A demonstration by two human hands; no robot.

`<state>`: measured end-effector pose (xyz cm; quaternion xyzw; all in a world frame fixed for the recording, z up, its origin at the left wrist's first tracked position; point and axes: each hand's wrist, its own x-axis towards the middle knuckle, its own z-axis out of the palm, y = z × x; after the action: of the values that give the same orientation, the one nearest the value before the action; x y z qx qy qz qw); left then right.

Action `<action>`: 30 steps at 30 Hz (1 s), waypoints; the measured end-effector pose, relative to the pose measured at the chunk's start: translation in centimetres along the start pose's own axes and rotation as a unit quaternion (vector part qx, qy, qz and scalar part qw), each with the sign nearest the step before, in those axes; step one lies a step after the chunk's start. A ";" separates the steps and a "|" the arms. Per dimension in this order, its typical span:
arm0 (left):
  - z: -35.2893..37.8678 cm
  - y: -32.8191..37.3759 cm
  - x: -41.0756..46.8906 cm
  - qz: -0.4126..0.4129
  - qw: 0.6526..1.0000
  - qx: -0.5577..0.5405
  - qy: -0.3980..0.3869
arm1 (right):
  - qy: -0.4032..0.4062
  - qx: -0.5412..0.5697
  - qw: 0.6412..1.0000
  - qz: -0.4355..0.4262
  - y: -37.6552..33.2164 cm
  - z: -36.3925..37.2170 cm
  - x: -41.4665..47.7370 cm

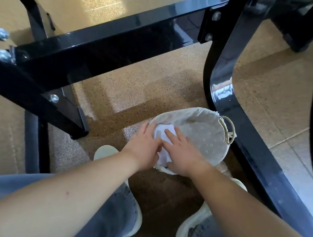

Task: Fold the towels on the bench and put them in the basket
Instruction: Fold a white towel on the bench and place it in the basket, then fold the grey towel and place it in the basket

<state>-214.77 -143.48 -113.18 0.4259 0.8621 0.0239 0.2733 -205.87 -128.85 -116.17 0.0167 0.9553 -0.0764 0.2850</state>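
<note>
White cloth shows between and just beyond the fingers (171, 135): the folded towel (161, 134), lying inside the basket (197, 112) against its near-left wall. Both hands rest flat on it. The right hand (181, 153) has its fingers straight and spread on top of the towel, pressing rather than pinching. The left hand (144, 147) lies with relaxed, mostly straight fingers over the towel's left edge and the basket rim there, gripping nothing that I can see. This reads as a settling press, meant to seat the fold low in the basket so it does not spring open, with the left hand perhaps steadying the soft rim. The towel looks small, plain and smooth, a compact bundle with a rounded far corner. Most of it is hidden below the palms, so the number of folds cannot be told. Beyond the fingertips the pale dotted lining (205, 140) shows, and a rope handle (229, 131) hangs to their far right. The basket stands on the speckled floor (117, 100) under the black bench (123, 38) frame, with pale shoes (104, 151) nearer than the wrists.
</note>
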 end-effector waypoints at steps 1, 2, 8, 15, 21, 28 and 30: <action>-0.2 0.2 -0.3 0.000 1.000 0.003 -0.002 | 0.008 0.007 1.000 0.009 0.1 -0.2 -0.7; -0.4 0.5 -0.5 0.002 1.000 0.009 -0.002 | 0.013 0.017 1.000 0.020 0.1 -0.5 -1.5; -2.5 1.7 -3.1 0.017 1.000 0.012 0.019 | 0.050 0.037 0.995 0.081 -0.2 -3.2 -6.1; -5.7 4.0 -7.1 0.052 0.995 0.043 0.069 | 0.094 0.077 0.985 0.120 -1.2 -7.0 -11.7; -8.5 6.7 -10.3 0.079 0.989 0.037 0.121 | 0.161 0.134 0.969 0.132 -2.6 -9.5 -16.3; -11.3 9.9 -12.7 0.115 0.977 0.049 0.174 | 0.240 0.146 0.951 0.133 -3.8 -11.9 -22.5; -12.0 10.8 -13.1 0.123 0.974 0.044 0.184 | 0.255 0.150 0.947 0.129 -3.8 -12.3 -24.4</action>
<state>-206.50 -144.11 -94.12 0.5284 0.8389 0.0978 0.0859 -192.43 -130.42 -92.14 0.2014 0.9633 -0.1743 0.0339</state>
